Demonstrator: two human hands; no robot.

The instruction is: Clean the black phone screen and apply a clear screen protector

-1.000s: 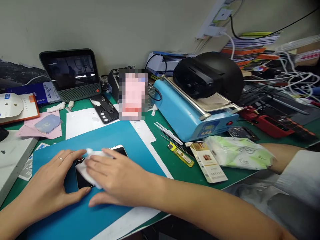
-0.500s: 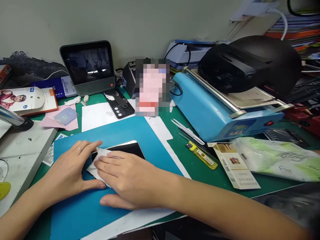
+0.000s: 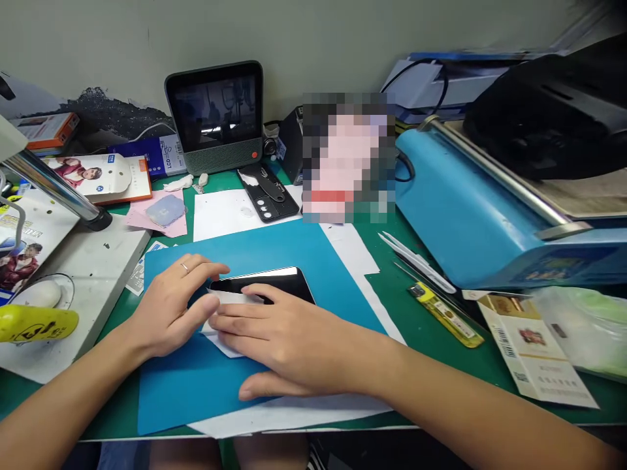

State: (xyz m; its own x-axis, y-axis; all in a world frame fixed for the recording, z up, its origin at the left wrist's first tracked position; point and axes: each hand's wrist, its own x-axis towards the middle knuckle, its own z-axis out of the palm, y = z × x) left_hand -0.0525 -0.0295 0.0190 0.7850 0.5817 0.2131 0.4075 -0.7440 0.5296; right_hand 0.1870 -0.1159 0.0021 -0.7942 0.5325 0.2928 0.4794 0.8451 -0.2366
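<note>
On the cluttered green bench [image 3: 392,313], a bulky light-blue metal-railed machine [image 3: 465,222] fills the right side. A blue rectangular work mat [image 3: 196,385] lies at the front edge, left of centre. The person's right hand [image 3: 289,339] lies flat on it, fingers straight and together, pressing a white folded wipe [image 3: 223,336] onto a glossy black smartphone [image 3: 279,282] lying mid-mat. The left hand [image 3: 169,307], spread and ringed, braces the phone's left end.
</note>
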